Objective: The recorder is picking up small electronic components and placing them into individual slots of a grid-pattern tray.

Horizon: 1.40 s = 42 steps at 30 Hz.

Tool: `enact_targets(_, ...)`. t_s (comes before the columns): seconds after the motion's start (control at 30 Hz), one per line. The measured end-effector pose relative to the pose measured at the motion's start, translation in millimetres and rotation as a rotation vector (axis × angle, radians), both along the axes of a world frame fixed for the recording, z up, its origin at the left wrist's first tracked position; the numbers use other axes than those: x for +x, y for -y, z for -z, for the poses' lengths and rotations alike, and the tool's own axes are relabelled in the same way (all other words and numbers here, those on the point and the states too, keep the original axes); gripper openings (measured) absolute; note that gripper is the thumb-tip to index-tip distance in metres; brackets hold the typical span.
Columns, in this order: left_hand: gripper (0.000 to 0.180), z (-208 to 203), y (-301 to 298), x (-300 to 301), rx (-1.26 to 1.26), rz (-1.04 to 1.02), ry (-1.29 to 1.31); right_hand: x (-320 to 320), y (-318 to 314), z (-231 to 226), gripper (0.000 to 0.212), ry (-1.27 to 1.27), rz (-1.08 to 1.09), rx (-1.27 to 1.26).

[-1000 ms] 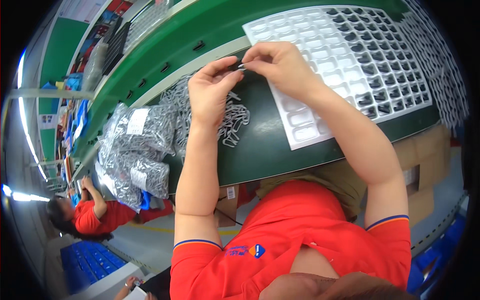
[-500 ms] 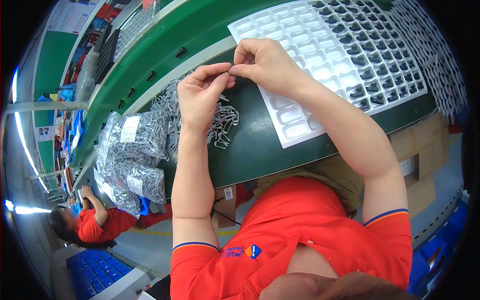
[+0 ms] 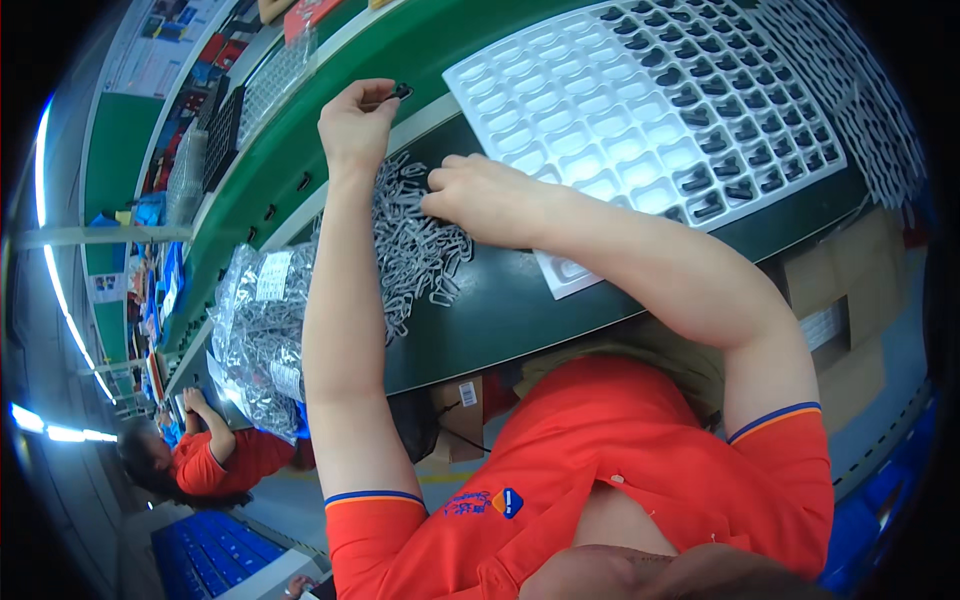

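My left hand (image 3: 357, 130) reaches over the green belt. Its thumb and fingers pinch together at a small black plastic part (image 3: 402, 91). Lower and to the right, my right hand (image 3: 485, 200) has its fingers curled down at the edge of a pile of grey loop-shaped clips (image 3: 418, 250) on the dark green tabletop. Whether those fingertips hold a clip is hidden. A white moulded tray (image 3: 610, 165) lies to the right of the pile, its right-hand pockets filled with black parts (image 3: 735, 145) and its left-hand pockets bare.
Clear plastic bags of grey clips (image 3: 262, 320) lie left of the pile. More black parts (image 3: 304, 181) sit spaced along the green belt (image 3: 290, 205). Stacked trays (image 3: 845, 110) rise at the far right, above a cardboard box (image 3: 850, 270). A co-worker (image 3: 215, 455) in red sits at lower left.
My hands, together over the table before, are now apart. The left has moved up and left to the belt; the right has come down and left to the clip pile. The view has shifted slightly.
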<state>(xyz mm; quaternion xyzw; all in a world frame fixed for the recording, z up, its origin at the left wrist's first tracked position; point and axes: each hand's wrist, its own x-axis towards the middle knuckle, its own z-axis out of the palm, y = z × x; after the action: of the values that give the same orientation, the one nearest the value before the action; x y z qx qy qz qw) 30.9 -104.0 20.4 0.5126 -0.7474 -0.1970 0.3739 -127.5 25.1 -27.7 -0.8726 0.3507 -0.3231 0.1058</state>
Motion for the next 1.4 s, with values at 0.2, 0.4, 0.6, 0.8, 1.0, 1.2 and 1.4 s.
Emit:
enact_targets(0.2,0.03,36.2,63.5,-2.6,-0.139,-0.007,0.459,5.0,4.8,1.8,0.006,-0.108,0.028,0.028)
enact_targets(0.4,0.022,-1.1,23.7,-74.1,-0.04,0.176,0.325,2.9,5.0,1.2,0.013,0.026,0.102,0.124)
enact_targets(0.6,0.011,-46.3,-102.1,-213.1,0.245,0.896,0.408,-11.8,-4.1,-2.9,0.017,0.33,0.072,0.052)
enact_targets(0.8,0.015,-21.9,-153.5,-243.3,0.152,0.925,0.58,-19.1,4.3,-16.2,0.022,0.038,0.13,0.088)
enact_targets(1.0,0.021,-20.3,-154.3,-229.6,0.036,0.818,0.464,-6.9,5.7,-11.3,0.022,0.044,0.103,0.067)
enact_targets(1.2,0.026,-41.4,-130.7,-167.8,0.096,0.59,-0.078,-19.6,5.7,-2.7,0.014,0.255,0.068,0.089)
enact_targets(1.4,0.021,-31.2,-100.0,-44.4,0.012,0.185,-0.312,-18.0,4.5,-18.4,0.011,0.266,0.036,0.271)
